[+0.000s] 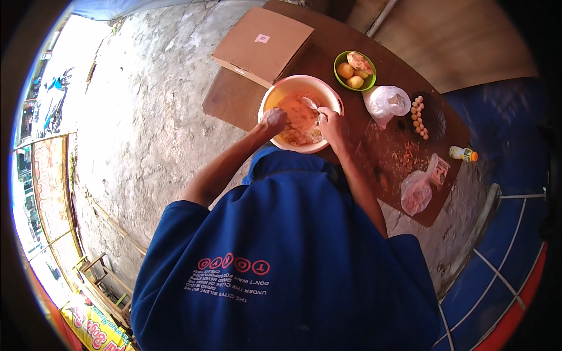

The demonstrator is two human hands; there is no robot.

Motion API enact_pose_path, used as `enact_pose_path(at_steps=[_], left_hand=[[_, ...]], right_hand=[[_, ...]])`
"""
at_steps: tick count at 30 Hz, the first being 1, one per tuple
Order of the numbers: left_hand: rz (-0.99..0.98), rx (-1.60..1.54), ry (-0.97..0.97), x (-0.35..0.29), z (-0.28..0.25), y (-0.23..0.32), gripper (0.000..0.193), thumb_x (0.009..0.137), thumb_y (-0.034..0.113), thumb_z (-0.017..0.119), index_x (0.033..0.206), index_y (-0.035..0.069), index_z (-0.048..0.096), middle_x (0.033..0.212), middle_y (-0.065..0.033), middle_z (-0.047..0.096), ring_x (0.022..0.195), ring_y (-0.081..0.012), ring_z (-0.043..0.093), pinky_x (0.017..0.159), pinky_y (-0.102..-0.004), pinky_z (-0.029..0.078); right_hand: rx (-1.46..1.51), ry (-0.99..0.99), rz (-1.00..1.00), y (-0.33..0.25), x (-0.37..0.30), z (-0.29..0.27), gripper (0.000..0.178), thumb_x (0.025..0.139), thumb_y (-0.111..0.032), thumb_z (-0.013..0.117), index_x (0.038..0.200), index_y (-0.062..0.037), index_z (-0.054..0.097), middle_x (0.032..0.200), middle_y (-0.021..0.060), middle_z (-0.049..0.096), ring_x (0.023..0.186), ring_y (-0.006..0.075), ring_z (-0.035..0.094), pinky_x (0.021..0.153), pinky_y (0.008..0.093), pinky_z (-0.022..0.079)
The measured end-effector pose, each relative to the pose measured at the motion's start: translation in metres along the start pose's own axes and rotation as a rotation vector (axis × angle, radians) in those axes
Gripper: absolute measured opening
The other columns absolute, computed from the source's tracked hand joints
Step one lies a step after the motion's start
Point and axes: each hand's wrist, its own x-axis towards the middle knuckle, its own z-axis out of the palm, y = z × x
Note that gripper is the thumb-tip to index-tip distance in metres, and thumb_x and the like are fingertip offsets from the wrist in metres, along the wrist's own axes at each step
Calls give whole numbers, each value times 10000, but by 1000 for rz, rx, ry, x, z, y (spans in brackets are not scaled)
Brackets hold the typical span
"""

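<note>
A wide cream-coloured basin point(276, 92) stands at the table's near edge in front of me. Inside it lies a loose orange-red mixture point(301, 117) with paler floury patches. My left hand point(274, 119), dusted with pale powder, is at the basin's left side with its fingers curled in; whatever they may hold is hidden. Over the right rim, my right hand point(332, 124) is closed round the handle of a silvery spoon point(311, 103), which reaches into the basin.
A brown cardboard box point(266, 44) sits beyond the basin on the brown table point(374, 137). To the right are a green bowl point(338, 60) of yellow fruit, a white plastic bag point(386, 102), small round balls point(417, 117), reddish crumbs point(408, 155), a clear bag point(416, 193) and an orange-capped bottle point(463, 154).
</note>
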Motion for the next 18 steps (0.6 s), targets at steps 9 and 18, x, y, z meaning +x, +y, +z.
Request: enact_pose_path(at_steps=[9,18], left_hand=[[-14,68,-36,8,7,-7,189,762,169,607,738,32,736,751,-213,694,699,-389,695,651,-484,554],[23,-90,-32,8,-10,-13,135,713,156,693,730,32,743,746,-176,708,700,-322,704,662,-445,563]], right_hand=[[46,4,-13,1,-8,7,269,908,-195,547,1107,-108,705,959,220,706,907,406,683,783,485,545],[-84,-84,-25,-3,-12,3,263,907,-203,571,1113,-108,705,955,206,716,901,384,694,806,475,545]])
